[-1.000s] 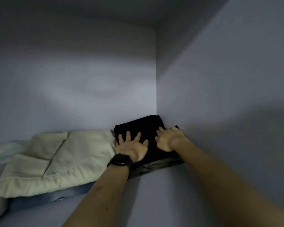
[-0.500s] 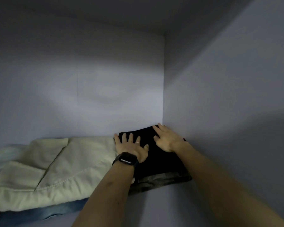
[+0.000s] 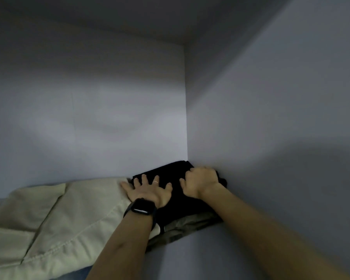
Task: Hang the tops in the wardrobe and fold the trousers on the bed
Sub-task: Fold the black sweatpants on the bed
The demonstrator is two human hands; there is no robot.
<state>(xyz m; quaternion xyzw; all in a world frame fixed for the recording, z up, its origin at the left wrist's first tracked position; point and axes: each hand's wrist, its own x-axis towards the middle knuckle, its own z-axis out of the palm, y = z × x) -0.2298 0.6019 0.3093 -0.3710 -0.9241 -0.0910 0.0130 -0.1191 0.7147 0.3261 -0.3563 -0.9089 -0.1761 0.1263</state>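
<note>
Pressing on a folded black garment [image 3: 171, 171], the left hand [image 3: 148, 191] lay flat with its fingers straight and spread, holding nothing. Its outer edge reached past the black garment's left side onto a cream garment [image 3: 79, 209]. A dark watch [image 3: 141, 208] sat on that wrist and a thin ring [image 3: 155, 181] on one finger.

The right hand [image 3: 200, 183] rested on the black garment's right part, knuckles up and fingers bent. Blur hid the fingertips, so I could not tell whether they gripped cloth or only pushed on it.

The black garment sat inside a pale compartment, pushed into the far right corner. The back wall [image 3: 89, 118] stood just behind the black garment and the side wall [image 3: 271, 118] touched its right edge, with the right forearm running close along that wall. A top panel [image 3: 129, 17] closed the space high above the black garment.

Under the black garment lay a mottled olive garment [image 3: 190, 225], its front edge sticking out towards the camera. The cream garment lay touching the black garment's left side and spread far to the left, crumpled, with a stitched seam showing. A strip of blue denim [image 3: 77, 274] showed beneath the cream garment's near edge. Bare shelf [image 3: 190, 259] lay in front of the black garment, between the two forearms.
</note>
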